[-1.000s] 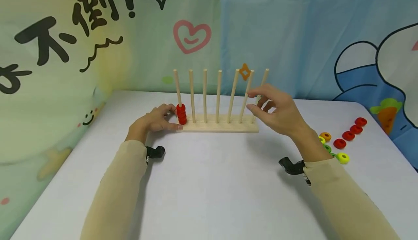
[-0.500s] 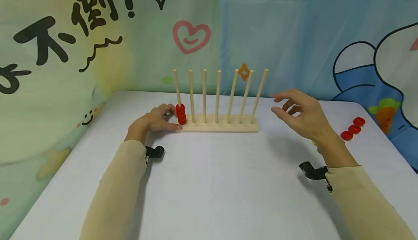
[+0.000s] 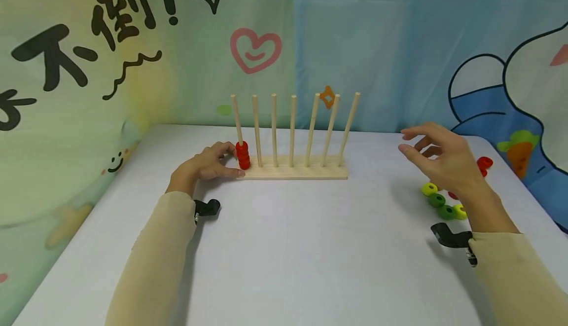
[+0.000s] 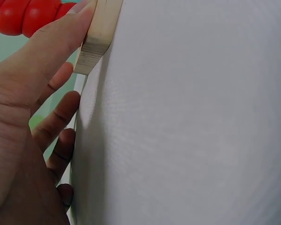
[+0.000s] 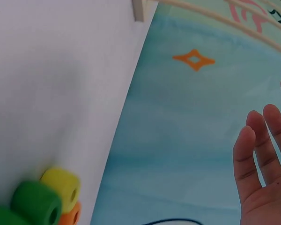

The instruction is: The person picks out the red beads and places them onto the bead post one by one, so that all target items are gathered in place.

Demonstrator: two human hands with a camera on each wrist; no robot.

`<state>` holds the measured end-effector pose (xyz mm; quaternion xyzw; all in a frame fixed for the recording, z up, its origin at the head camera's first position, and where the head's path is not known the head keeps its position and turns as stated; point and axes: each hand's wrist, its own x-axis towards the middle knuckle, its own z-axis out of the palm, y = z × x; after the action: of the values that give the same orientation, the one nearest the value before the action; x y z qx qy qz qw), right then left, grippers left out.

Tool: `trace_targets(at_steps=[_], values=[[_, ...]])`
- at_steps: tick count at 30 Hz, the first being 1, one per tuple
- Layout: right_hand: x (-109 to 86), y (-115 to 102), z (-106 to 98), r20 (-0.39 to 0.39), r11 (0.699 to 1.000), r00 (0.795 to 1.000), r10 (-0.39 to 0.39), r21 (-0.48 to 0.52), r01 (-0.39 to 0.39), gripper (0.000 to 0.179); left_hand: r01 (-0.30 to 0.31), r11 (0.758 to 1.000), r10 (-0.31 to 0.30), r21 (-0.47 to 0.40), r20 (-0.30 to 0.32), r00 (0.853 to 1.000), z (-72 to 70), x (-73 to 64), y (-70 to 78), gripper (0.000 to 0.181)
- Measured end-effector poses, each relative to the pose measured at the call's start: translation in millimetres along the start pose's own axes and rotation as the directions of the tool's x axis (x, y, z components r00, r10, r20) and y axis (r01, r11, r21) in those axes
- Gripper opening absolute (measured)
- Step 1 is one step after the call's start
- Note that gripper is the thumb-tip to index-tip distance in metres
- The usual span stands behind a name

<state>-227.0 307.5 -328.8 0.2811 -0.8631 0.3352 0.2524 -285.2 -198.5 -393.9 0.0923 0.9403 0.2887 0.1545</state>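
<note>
- Red beads [image 3: 242, 155] are threaded on the wooden peg rack [image 3: 293, 173], its end gripped by the left hand [image 3: 206, 164], probably for steadiness.
- The right hand [image 3: 445, 157] is held empty, fingers parted, above the bench [image 3: 310, 247], near unthreaded beads [image 3: 437, 199] probably set within reach.

The left hand [image 3: 207, 164] holds the pegboard [image 3: 293, 173]; the right hand [image 3: 445, 158] hovers near beads [image 3: 437, 200].

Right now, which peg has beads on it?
The leftmost peg in the head view: red beads are stacked at its base; the other six pegs are bare.
</note>
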Motion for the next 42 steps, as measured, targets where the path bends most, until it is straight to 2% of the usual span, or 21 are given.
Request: trace_targets(at_steps=[4,6,10,17,24,29,36,38,42], values=[[-8.0,12,-6,0.014,0.998,0.999,0.051,-0.025,-0.051,0.038,0.003,1.000,-0.003,-0.001,0.002,1.000,0.2,0.7,-1.3,0.061],[-12.8,27,-9,0.019,0.997,0.998,0.065,-0.046,-0.064,0.039,0.002,1.000,-0.002,0.002,0.003,1.000,0.8,1.8,-2.2,0.062],[-19.5,37,-17,0.014,0.993,0.997,0.082,-0.089,-0.080,0.038,-0.003,1.000,0.003,-0.004,0.012,1.000,1.7,2.0,-1.9,0.062],[-31.8,48,-30,0.020,0.969,0.976,0.219,-0.124,-0.215,0.033,0.003,1.000,-0.003,-0.001,0.012,1.000,-0.3,0.6,-1.7,0.063],[-43.7,53,-34,0.041,0.952,0.960,0.277,-0.146,-0.268,0.033,-0.002,1.000,0.003,-0.018,0.013,1.000,-2.2,0.0,-1.8,0.065],[-54.1,60,-37,0.077,0.924,0.936,0.342,-0.207,-0.321,0.034,-0.007,1.000,0.008,-0.015,0.007,1.000,-1.4,0.9,-3.0,0.062],[-66.6,72,-47,0.153,0.862,0.875,0.459,-0.315,-0.397,0.039,-0.019,1.000,0.019,-0.004,0.009,1.000,-0.1,1.8,-3.4,0.062],[-68.9,74,-50,0.171,0.855,0.863,0.475,-0.323,-0.406,0.040,-0.015,1.000,0.015,0.001,0.008,1.000,-0.1,1.6,-3.5,0.062],[-72.6,79,-53,0.198,0.851,0.853,0.483,-0.335,-0.404,0.039,-0.007,1.000,0.007,-0.001,0.007,1.000,-0.9,0.8,-3.2,0.063]])
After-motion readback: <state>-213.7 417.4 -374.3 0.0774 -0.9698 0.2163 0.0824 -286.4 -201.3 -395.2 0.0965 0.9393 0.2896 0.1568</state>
